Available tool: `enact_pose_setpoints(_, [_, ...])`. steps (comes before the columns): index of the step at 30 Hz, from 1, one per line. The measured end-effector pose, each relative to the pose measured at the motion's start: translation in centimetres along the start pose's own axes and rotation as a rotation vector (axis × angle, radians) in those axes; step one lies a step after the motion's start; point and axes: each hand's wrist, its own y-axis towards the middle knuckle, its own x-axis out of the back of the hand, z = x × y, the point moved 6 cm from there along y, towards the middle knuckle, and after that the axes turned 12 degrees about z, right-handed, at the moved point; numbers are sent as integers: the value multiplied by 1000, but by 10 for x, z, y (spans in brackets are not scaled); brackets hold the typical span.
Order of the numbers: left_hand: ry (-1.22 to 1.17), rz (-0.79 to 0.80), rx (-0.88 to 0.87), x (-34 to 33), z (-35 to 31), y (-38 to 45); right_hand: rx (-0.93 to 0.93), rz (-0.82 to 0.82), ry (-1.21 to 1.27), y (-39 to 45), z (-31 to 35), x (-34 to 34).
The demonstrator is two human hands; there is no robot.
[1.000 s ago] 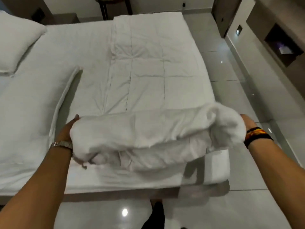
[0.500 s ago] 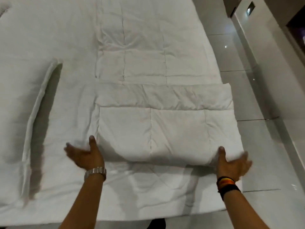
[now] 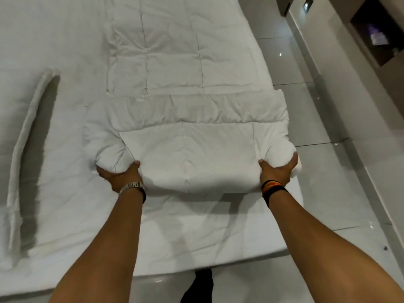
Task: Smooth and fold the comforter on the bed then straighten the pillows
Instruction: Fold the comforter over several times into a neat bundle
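Head view, looking down from the foot of a white bed (image 3: 54,149): a white quilted comforter (image 3: 175,68) lies as a long strip running away from the person, its near end already doubled over into a thick folded bundle. Both hands hold that bundle's near edge. The left hand (image 3: 121,174) is clamped on the left corner, thumb on top; the right hand (image 3: 278,169) is clamped on the right corner, near the bed's right side. The strip's long axis points straight ahead, so the next fold likely rolls forward, away from both grips equally. No pillows are visible.
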Motion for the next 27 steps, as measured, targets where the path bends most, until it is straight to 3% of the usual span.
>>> enact_pose_setpoints(11, [-2,-78,-75,166,91,-176,34,124,38,-146,-79,137])
enact_pose_setpoints(19, [5,-102,85,234,136,-270,-167,96,-164,-223,-107,216])
enact_pose_setpoints(21, [67,-93,108,225,111,-265,-175,107,-96,-219,-80,205])
enact_pose_setpoints(24, [22,-72,33,197,41,-230,5,156,-70,-197,-11,167])
enact_pose_setpoints(27, [-106,25,-259,158,-50,-193,209,226,68,-177,80,107])
